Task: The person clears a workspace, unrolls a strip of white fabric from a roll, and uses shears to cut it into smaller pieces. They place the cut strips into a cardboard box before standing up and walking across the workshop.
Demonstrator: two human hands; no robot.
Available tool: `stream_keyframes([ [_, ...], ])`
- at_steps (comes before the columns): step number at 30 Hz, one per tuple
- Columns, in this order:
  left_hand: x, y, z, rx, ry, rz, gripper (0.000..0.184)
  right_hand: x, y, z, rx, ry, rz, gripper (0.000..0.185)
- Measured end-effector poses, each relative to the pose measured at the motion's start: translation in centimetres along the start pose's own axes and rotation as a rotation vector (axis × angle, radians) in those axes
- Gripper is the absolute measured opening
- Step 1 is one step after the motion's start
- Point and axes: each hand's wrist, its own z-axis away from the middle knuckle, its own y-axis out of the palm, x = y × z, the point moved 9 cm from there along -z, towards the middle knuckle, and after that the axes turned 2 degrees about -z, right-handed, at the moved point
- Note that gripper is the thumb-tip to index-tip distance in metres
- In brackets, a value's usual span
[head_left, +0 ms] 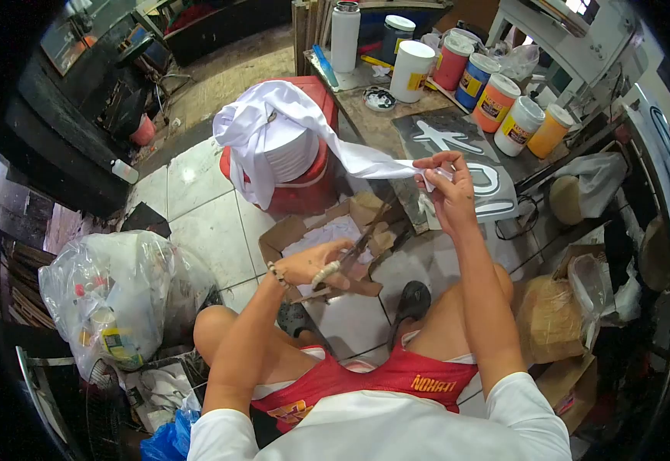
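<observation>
My left hand (308, 265) is closed around the handle of a large pair of scissors (359, 250). Pale wrapping covers part of that handle, and the dark blades point up and to the right. Between the fingertips of my right hand (449, 188) is pinched the end of a white cloth (369, 160). The cloth stretches back to a white heap draped over a round white stack (293, 157) on a red container (316, 196). Below the scissors, an open cardboard box (277, 238) holds white scraps. The blades are apart from the stretched cloth.
Paint jars (496, 100) line the workbench (362, 100) at the right, beside a white bottle (345, 38) and a dark printed sheet (442, 138). A clear plastic bag (120, 284) of containers lies left. Another bag (554, 307) stands by my right leg.
</observation>
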Motion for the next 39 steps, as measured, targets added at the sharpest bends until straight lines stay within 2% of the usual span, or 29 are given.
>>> stream_keyframes([
  [1,0.7,0.6,-0.6,0.026,-0.004,0.088,0.070,0.6,0.5,0.3,0.032,-0.016,0.024,0.026],
  [5,1.5,-0.6,-1.6,-0.042,0.038,0.021,0.072,2.0,1.7,1.9,0.151,-0.022,0.154,0.031],
  [7,-0.2,-1.0,-1.5,-0.084,0.108,0.160,0.080,2.1,2.9,2.7,0.257,0.025,0.241,0.036],
  [8,-1.0,-1.3,-1.4,-0.100,0.104,0.117,0.089,2.4,3.2,2.8,0.324,-0.026,0.364,0.045],
  [9,-1.5,-1.4,-1.3,-0.098,0.103,0.115,0.089,2.5,3.1,3.0,0.321,-0.028,0.363,0.045],
  [11,-2.0,-1.7,-1.0,-0.131,0.079,0.112,0.092,1.7,3.6,3.7,0.420,0.071,0.409,0.057],
  [12,-2.4,-1.6,-0.8,-0.131,0.079,0.112,0.092,0.9,3.3,3.9,0.434,0.134,0.389,0.072],
  [16,-3.1,-1.6,-0.4,-0.146,0.093,0.102,0.087,-0.3,2.3,4.0,0.460,0.182,0.476,0.078],
  [18,-3.1,-1.7,-0.3,-0.150,0.095,0.091,0.084,-1.5,2.0,4.2,0.524,0.300,0.437,0.085],
  [22,-3.1,-1.5,0.0,-0.134,0.075,0.088,0.082,-2.5,2.6,3.4,0.482,0.293,0.504,0.075],
  [24,-3.3,-1.3,0.1,-0.126,0.079,0.064,0.083,-3.1,2.1,2.7,0.278,0.424,0.492,0.053],
  [27,-3.6,-0.9,0.1,-0.112,0.060,0.081,0.083,-5.2,2.7,2.1,0.336,0.412,0.348,0.044],
  [31,-3.9,-0.9,0.4,-0.113,0.053,0.108,0.082,-5.7,3.0,2.6,0.344,0.480,0.346,0.037],
  [34,-3.6,-1.0,0.4,-0.108,0.066,0.113,0.079,-5.3,3.1,2.6,0.361,0.426,0.425,0.034],
  [36,-3.2,-1.1,0.2,-0.104,0.081,0.115,0.077,-3.7,4.0,2.7,0.328,0.338,0.342,0.032],
  [39,-2.4,-1.1,0.1,-0.086,0.057,0.171,0.071,-3.5,3.6,2.8,0.317,0.399,0.370,0.028],
])
